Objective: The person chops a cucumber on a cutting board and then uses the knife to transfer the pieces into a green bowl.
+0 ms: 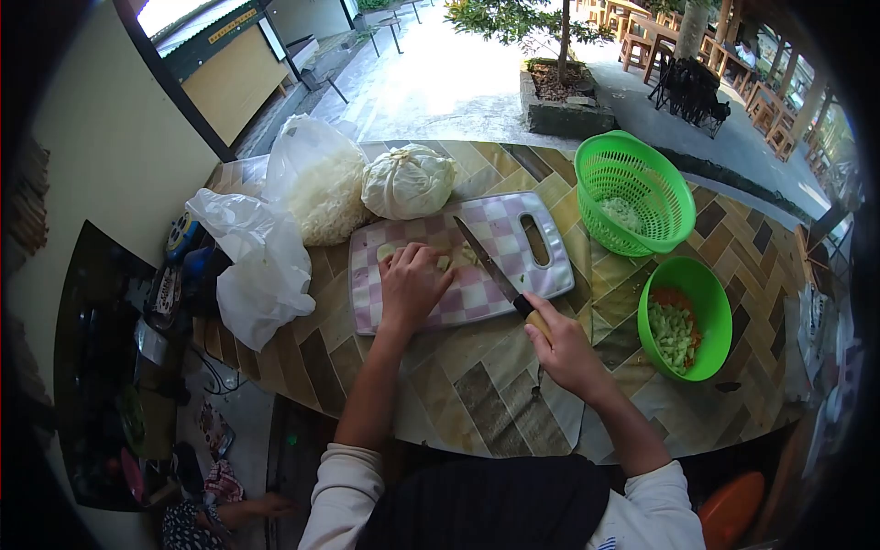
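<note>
My right hand [557, 344] is wrapped round the handle of a long knife [490, 266], whose blade points up and left over a pink-and-white checked cutting board [367, 307]. On the board's left part, my left hand [412, 280] rests with bent fingers on pale green vegetable pieces [444, 262]. Its fingers partly hide them. Small cut bits lie between that hand and the blade. A whole cabbage [409, 181] sits just behind the board.
Left of the board are a bag of pale shreds [321, 197] and a white plastic bag [261, 284]. At right stand a green colander [665, 197] and a green bowl [717, 321] of chopped vegetables. Another person's arm [243, 510] shows at lower left.
</note>
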`<state>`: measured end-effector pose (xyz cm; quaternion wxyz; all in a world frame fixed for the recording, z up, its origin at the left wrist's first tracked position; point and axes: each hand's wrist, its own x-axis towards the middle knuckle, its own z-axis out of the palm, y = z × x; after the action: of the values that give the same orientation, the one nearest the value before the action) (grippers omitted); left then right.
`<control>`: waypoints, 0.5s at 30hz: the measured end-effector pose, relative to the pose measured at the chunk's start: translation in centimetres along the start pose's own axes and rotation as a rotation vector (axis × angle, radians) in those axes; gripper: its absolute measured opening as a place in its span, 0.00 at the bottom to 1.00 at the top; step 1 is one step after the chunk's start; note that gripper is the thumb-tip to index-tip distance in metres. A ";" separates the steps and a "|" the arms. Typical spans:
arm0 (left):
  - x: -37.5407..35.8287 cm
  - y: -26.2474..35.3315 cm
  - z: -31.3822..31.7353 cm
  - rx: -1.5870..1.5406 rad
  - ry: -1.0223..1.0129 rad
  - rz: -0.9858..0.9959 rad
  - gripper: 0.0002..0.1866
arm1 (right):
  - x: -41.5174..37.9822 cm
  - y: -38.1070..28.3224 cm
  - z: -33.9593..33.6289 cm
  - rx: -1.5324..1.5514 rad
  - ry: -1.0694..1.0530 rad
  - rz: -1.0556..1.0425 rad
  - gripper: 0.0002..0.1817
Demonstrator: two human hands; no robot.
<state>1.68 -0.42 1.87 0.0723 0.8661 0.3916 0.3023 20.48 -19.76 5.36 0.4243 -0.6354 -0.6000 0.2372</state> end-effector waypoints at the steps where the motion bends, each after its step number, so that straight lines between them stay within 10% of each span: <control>1: -0.1 0.3 -0.2 0.025 -0.016 -0.029 0.19 | -0.1 0.0 0.1 0.002 0.016 -0.015 0.26; 15: -0.4 -0.5 0.6 -0.073 -0.086 -0.122 0.15 | 0.1 -0.6 1.0 -0.014 -0.131 0.035 0.27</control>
<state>1.48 -0.31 1.03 0.1389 0.8496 0.4289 0.2738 19.38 -19.44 5.40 0.3751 -0.6320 -0.6169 0.2816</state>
